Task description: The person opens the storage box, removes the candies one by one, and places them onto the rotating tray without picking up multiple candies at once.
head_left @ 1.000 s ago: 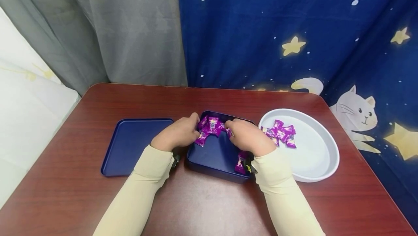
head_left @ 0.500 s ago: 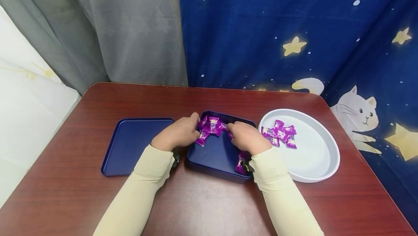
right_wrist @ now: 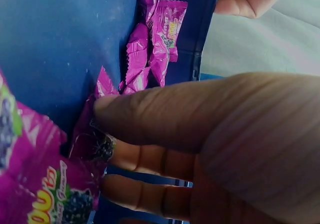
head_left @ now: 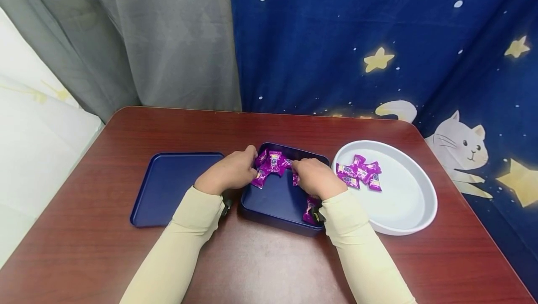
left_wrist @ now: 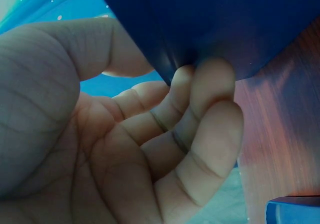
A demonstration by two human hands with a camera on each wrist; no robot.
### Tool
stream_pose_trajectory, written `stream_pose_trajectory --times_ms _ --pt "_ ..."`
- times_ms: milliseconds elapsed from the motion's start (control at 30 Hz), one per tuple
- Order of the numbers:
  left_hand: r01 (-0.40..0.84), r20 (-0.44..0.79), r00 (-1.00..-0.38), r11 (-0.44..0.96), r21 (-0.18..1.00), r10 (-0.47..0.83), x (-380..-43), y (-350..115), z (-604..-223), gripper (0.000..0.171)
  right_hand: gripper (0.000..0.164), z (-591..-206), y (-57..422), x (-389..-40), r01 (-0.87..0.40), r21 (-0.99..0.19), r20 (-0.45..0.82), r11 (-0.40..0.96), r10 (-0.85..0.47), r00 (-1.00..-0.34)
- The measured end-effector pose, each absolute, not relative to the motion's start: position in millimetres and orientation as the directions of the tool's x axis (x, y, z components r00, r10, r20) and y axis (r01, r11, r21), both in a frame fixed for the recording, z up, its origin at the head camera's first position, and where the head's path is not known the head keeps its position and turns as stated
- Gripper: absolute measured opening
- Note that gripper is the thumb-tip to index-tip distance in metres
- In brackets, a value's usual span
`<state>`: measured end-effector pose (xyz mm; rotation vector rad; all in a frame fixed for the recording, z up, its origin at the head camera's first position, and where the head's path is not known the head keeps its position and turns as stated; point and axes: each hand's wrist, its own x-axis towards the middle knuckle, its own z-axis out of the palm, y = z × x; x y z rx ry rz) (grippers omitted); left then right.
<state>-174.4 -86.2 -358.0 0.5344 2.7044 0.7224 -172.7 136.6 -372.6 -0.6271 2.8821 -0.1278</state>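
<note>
A dark blue box (head_left: 275, 201) sits mid-table, with several purple wrapped candies (head_left: 274, 161) bunched in its far left part and another candy (head_left: 310, 210) at its near right corner. My left hand (head_left: 230, 171) holds the box by its left side; in the left wrist view curled fingers (left_wrist: 215, 84) press the blue wall, and the thumb reaches over its edge. Inside the box, my right hand (head_left: 317, 178) pinches one purple candy (right_wrist: 92, 134) between thumb and fingers. Grape pictures show on the wrappers in the right wrist view. The hand hides part of the box's right side.
A white oval tray (head_left: 403, 210) stands right of the box, close beside it, with several purple candies (head_left: 361, 172) at its left. On the left lies a dark blue lid (head_left: 168, 192). Curtains (head_left: 319, 38) hang behind the brown table (head_left: 244, 266).
My right hand has shifted slightly toward me inside the box, and the candy at its fingertips shows more clearly. The left hand, box and tray stay where they were.
</note>
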Motion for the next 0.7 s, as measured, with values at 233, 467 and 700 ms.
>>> stream_pose_trajectory --times_ms 233,467,700 --pt "0.271 -0.182 -0.891 0.808 0.523 0.416 -173.7 -86.8 -357.4 0.036 0.008 -372.5 135.2 -172.2 -0.377 -0.129 -0.188 0.917 -0.396 -0.899" --pt "0.272 -0.183 -0.89 0.808 0.523 0.418 -174.2 -87.5 -358.0 0.036 0.008 -372.3 135.7 -171.8 -0.359 -0.184 -0.179 0.915 -0.39 -0.903" --pt "0.274 -0.181 -0.89 0.809 0.52 0.418 -174.1 -86.7 -357.8 0.036 0.01 -370.9 135.0 -173.5 -0.399 -0.192 -0.113 0.897 -0.424 -0.899"
